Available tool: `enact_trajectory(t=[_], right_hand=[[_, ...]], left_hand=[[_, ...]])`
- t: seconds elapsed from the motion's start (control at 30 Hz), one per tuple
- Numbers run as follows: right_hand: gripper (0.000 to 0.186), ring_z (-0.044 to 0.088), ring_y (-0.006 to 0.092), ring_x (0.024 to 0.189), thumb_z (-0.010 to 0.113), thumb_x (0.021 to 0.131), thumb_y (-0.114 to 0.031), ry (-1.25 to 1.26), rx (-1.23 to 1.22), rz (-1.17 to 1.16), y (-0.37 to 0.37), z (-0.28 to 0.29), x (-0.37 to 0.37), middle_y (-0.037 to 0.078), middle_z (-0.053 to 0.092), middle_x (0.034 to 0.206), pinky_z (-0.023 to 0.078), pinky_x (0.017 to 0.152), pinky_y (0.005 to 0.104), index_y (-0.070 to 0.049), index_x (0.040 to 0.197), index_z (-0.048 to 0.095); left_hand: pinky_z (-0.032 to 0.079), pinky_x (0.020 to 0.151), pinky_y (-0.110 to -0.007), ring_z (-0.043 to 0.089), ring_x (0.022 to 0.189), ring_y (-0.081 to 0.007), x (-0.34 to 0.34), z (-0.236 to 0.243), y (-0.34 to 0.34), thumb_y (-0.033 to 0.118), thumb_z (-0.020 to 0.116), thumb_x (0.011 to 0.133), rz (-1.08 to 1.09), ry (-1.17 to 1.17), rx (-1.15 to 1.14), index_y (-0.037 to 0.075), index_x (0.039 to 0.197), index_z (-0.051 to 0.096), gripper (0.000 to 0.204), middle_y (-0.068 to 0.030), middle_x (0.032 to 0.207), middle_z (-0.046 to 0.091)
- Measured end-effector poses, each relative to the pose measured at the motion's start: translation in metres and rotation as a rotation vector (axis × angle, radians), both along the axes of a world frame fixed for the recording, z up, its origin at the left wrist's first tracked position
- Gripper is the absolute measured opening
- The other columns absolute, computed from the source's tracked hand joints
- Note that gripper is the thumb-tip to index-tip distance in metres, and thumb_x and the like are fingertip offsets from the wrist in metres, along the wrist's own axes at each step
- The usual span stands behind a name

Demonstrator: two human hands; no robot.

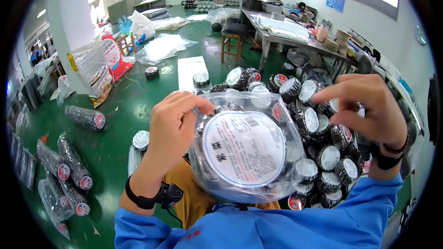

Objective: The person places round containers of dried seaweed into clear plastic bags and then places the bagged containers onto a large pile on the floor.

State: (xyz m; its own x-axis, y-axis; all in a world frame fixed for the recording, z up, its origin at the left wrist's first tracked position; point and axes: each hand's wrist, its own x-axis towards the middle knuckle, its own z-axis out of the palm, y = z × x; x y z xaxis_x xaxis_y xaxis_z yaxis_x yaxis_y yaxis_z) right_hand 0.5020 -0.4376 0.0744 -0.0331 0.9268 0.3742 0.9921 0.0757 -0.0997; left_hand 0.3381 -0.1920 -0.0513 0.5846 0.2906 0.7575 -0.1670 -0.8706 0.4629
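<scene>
Plastic bag, head view: we are holding it in front of us, above the brown trousers; whether it is resting on the lap, we cannot tell.
Bundles, done by our judgement: long wrapped bundles are lying on the green floor to our left, showing round red ends and looking finished; the bag in hand is already carrying dark contents.
Loose rolls, left by our judgement: a big pile of black-wrapped rolls is lying ahead and to our right, unbundled; one lone roll is sitting farther off. We are calling it partway.
Bag mouth: we are seeing no clear seal, so we cannot tell if it is closed.
Left hand: we are pinching the bag's upper left edge, fingers curling tightly onto the film.
Right hand: we are holding it raised over the pile, apart from the bag, thumb and fingers spreading with a gap; nothing is showing between them.
Round label: white, blue-rimmed, with dark and red print, it is facing us and filling most of the bag's front.
Film: clear, glossy, it is wrinkling around the label.
</scene>
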Motion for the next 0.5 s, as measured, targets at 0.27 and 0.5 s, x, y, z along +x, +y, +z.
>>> enact_trajectory(t=[0.27, 0.5], right_hand=[[0.068, 0.005, 0.0452, 0.139, 0.039, 0.085, -0.069, -0.093, -0.408, 0.275, 0.109, -0.164, -0.004, 0.010, 0.015, 0.154, 0.015, 0.099, 0.0737, -0.034, 0.142, 0.032], [0.070, 0.007, 0.0513, 0.137, 0.047, 0.078, -0.072, 0.231, -0.058, 0.336, 0.126, -0.290, -0.018, 0.012, 0.023, 0.151, 0.007, 0.102, 0.0726, -0.038, 0.138, 0.039]], left_hand=[[0.033, 0.053, -0.021, 0.043, 0.058, -0.0079, 0.009, -0.006, 0.017, -0.010, 0.050, 0.078, -0.473, -0.132, -0.709, 0.003, 0.078, 0.054, 0.014, -0.0010, 0.074, 0.051], [0.029, 0.055, -0.021, 0.034, 0.058, -0.0078, -0.022, -0.014, 0.037, -0.007, 0.051, 0.083, -0.692, -0.224, -1.152, 0.008, 0.093, 0.044, 0.019, -0.0007, 0.083, 0.041]])
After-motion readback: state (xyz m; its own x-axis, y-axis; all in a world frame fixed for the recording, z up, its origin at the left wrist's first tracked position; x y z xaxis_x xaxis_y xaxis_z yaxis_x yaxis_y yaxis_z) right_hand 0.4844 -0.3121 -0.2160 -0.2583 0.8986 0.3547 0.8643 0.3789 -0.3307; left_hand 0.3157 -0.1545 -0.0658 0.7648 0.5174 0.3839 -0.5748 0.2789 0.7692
